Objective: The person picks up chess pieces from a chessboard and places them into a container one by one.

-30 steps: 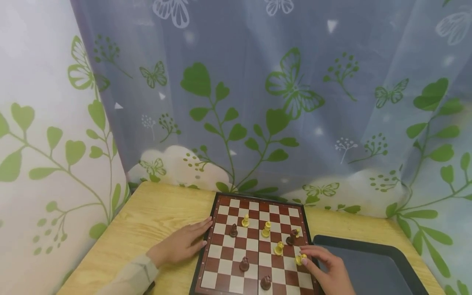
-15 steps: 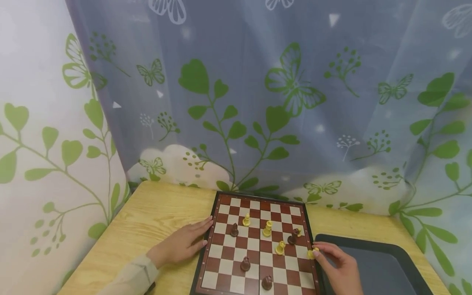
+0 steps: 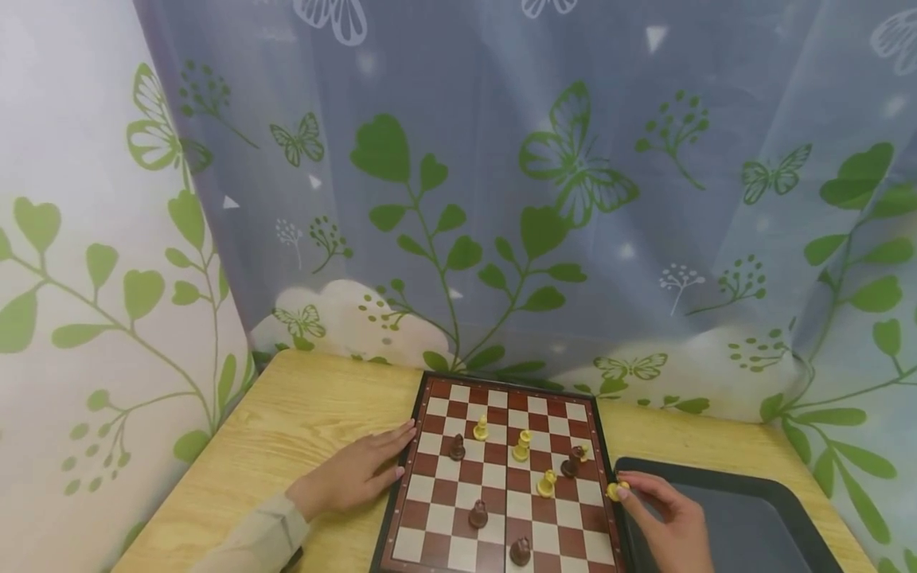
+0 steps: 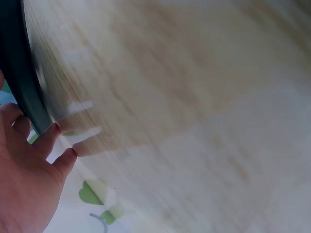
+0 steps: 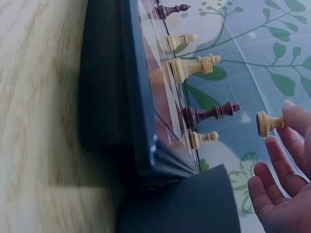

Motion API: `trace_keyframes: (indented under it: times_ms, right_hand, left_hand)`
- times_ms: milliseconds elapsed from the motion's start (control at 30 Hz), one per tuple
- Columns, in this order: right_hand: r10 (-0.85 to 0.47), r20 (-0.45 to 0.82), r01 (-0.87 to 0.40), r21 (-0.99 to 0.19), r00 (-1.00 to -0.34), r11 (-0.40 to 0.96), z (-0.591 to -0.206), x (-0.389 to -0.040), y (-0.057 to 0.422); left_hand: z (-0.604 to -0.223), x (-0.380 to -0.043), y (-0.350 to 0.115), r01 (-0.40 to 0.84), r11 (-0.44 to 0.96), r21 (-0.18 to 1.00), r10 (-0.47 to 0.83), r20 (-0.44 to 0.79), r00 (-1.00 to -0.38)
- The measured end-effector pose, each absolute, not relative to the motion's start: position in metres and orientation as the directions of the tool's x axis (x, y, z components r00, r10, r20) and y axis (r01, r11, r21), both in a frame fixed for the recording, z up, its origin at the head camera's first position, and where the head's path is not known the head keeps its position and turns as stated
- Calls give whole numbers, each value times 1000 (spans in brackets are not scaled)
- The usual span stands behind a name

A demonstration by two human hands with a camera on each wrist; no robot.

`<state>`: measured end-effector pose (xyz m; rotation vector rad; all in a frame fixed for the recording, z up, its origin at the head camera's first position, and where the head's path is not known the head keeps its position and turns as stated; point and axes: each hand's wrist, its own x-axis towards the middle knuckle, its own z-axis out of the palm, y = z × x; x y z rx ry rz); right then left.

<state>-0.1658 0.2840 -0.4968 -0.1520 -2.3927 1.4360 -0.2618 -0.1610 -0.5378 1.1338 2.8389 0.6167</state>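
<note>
A brown-and-white chessboard [image 3: 446, 495] lies on the table, with several yellow and dark brown chess pieces standing on it. My left hand [image 3: 351, 476] touches the board's left edge with extended fingers; the left wrist view shows its fingertips at the dark rim [image 4: 24, 82]. Over the right edge, my right hand [image 3: 672, 519] pinches a yellow chess piece [image 5: 266, 124] between thumb and fingers. Its round base faces away from the hand, while its top is hidden by the fingers. A dark king [image 5: 214, 112] and a yellow pawn [image 5: 204, 139] stand near the board's edge.
A dark tray [image 3: 738, 521] sits just right of the board, partly under my right hand. The wooden table [image 3: 315, 406] extends to the left. A patterned curtain [image 3: 473, 183] hangs behind the table.
My right hand has carried the yellow piece from a square near the board's right side outward to its right edge. My left hand has stayed in place.
</note>
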Motion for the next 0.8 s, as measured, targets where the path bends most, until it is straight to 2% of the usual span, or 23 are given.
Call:
trace_keyframes:
  times_ms: [233,800]
  right_hand:
    - [347,181,-8,-895,-920,446,-499,-165,289]
    - [391,210,3,-877,-896,480,-499,-165,299]
  left_hand:
    - [-537,-261,-161,649,661,376,663,113,-740]
    - [-538,-262,-162,662,648,377,673,124,-729]
